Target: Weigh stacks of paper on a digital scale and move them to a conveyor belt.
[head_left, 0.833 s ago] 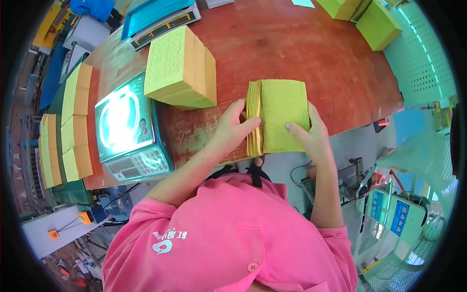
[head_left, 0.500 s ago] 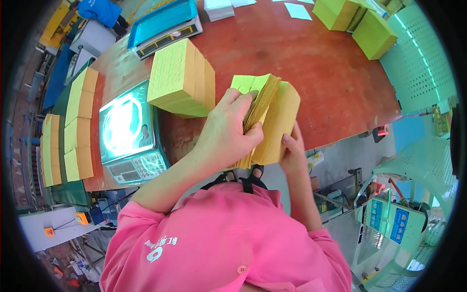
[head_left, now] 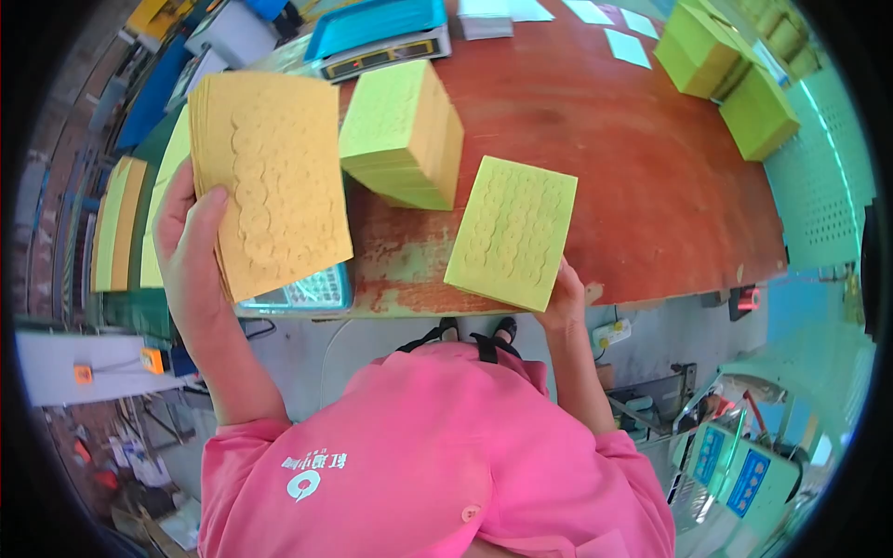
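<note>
My left hand [head_left: 191, 228] is raised at the left, its thumb and fingers closed on the edge of a thin stack of yellow embossed paper sheets [head_left: 279, 181]. That stack hangs over a counting scale [head_left: 321, 286], hiding most of it. At the table's front edge, my right hand [head_left: 563, 299] grips the lower right side of a thicker block of yellow paper [head_left: 513, 228], embossed face up; most of its fingers are hidden behind the block. Between the two stands a taller pile of the same yellow paper [head_left: 395, 126].
A platform scale with a blue tray [head_left: 377, 28] stands at the back, beside white paper stacks [head_left: 486, 19]. More yellow blocks [head_left: 758, 112] sit at the far right of the red table [head_left: 670, 214], and others [head_left: 121, 223] at the left. A green perforated panel [head_left: 823, 177] borders the right side.
My left hand has lifted a thin stack of sheets off the block and carried it left over the counting scale. In my right hand the block has turned embossed face up.
</note>
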